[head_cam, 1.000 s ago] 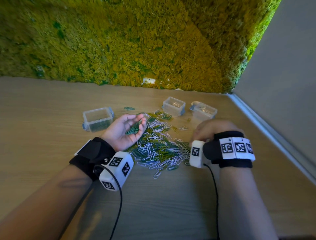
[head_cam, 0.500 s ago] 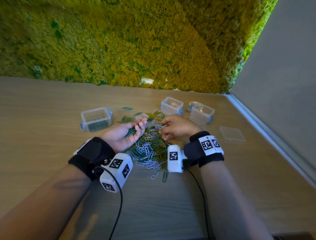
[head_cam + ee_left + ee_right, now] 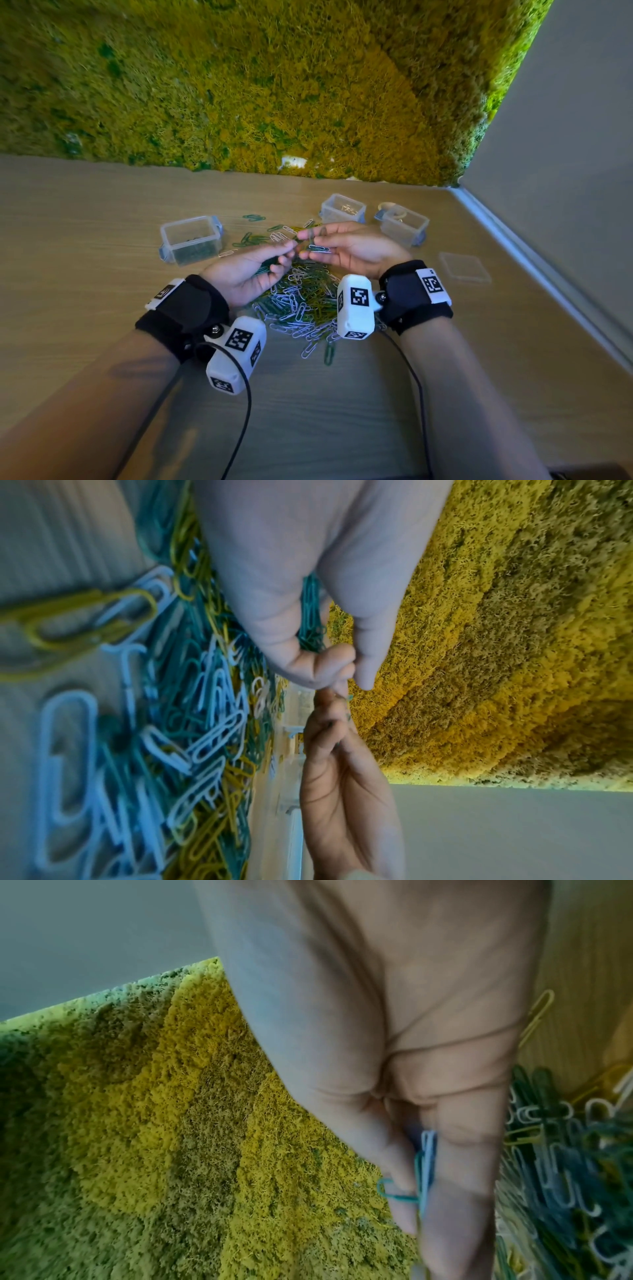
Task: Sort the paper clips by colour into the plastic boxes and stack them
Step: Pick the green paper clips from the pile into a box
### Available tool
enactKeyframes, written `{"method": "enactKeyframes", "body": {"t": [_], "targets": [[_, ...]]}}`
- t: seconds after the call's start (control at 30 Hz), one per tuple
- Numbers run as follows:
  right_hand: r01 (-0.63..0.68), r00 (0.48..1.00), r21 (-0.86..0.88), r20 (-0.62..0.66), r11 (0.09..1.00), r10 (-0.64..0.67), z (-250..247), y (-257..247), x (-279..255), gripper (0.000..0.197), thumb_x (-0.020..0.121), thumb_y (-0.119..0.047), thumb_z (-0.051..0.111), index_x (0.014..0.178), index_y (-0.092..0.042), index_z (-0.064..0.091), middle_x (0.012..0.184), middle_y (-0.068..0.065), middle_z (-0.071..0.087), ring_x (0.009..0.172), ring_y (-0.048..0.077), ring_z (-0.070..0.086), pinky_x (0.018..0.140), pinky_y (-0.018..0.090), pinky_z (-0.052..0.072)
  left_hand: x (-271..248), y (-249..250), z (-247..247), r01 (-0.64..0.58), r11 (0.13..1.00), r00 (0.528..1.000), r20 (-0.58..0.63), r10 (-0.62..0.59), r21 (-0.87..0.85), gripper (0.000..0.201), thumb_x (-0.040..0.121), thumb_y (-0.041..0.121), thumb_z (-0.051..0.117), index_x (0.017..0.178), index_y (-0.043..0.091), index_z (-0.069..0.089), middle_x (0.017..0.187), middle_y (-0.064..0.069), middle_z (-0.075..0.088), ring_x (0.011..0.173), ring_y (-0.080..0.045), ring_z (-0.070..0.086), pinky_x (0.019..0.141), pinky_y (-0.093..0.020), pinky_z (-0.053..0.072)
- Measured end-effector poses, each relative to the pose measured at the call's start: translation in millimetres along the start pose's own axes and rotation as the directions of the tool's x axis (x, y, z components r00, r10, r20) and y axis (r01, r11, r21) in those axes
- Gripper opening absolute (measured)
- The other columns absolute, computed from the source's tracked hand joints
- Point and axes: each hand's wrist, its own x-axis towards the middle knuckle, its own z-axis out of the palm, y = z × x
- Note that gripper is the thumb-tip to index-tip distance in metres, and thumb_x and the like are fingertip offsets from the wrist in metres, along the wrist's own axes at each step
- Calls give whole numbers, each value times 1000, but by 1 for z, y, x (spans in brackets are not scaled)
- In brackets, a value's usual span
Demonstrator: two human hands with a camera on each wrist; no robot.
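A mixed pile of green, white and yellow paper clips (image 3: 301,305) lies on the wooden table (image 3: 85,291) between my wrists. My left hand (image 3: 279,255) is raised above the pile, palm up, fingers curled round a bunch of green clips (image 3: 310,615). My right hand (image 3: 317,245) faces it, palm up, and pinches a green clip and a white clip (image 3: 424,1164). The fingertips of both hands meet over the pile's far side. A clear box with green clips (image 3: 190,240) stands to the left. Two more clear boxes (image 3: 342,209) (image 3: 404,222) stand behind my right hand.
A clear lid (image 3: 464,267) lies flat on the table to the right. Loose clips (image 3: 253,217) are scattered behind the pile. A moss wall (image 3: 274,85) closes the back, and a grey wall (image 3: 565,171) with a skirting strip runs along the right.
My right hand left the table at the pile's right side, came up and leftward with clips, and turned palm up to meet my left fingertips. The left hand stayed raised.
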Motion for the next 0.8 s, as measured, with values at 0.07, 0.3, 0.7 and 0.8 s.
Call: {"method": "enactKeyframes", "body": {"t": [0.07, 0.3, 0.7, 0.8], "targets": [[5, 1000, 21, 25, 1000, -6, 1, -1, -1, 27, 95, 8, 41, 118, 12, 53, 106, 18, 66, 87, 24, 71, 80, 22, 57, 1, -1, -1, -29, 999, 1000, -3, 29, 39, 17, 77, 8, 60, 93, 6, 59, 71, 2, 55, 55, -2, 48, 43, -7, 39], [41, 999, -94, 8, 995, -40, 7, 0, -1, 21, 92, 8, 49, 106, -1, 62, 94, 11, 71, 84, 18, 71, 79, 23, 57, 1, -1, -1, -53, 995, 998, -32, 56, 89, 17, 77, 3, 60, 94, 5, 57, 77, -3, 66, 51, -2, 47, 40, -9, 39], [27, 996, -137, -81, 990, -39, 10, 5, 8, 12, 96, -1, 47, 98, -5, 58, 98, 12, 67, 91, 18, 70, 83, 32, 55, 6, 0, -7, -77, 994, 990, -110, 86, 79, 12, 89, 3, 55, 101, 4, 55, 66, 3, 53, 47, 0, 44, 38, -8, 35], [31, 992, -223, -112, 974, -57, 11, 7, 8, 11, 97, -4, 47, 98, -8, 57, 108, 13, 66, 113, 28, 60, 98, 39, 46, 7, 0, -7, -93, 993, 988, -115, 101, 78, 5, 90, 3, 54, 90, 8, 54, 66, 3, 46, 47, 0, 43, 38, -8, 35]]}}
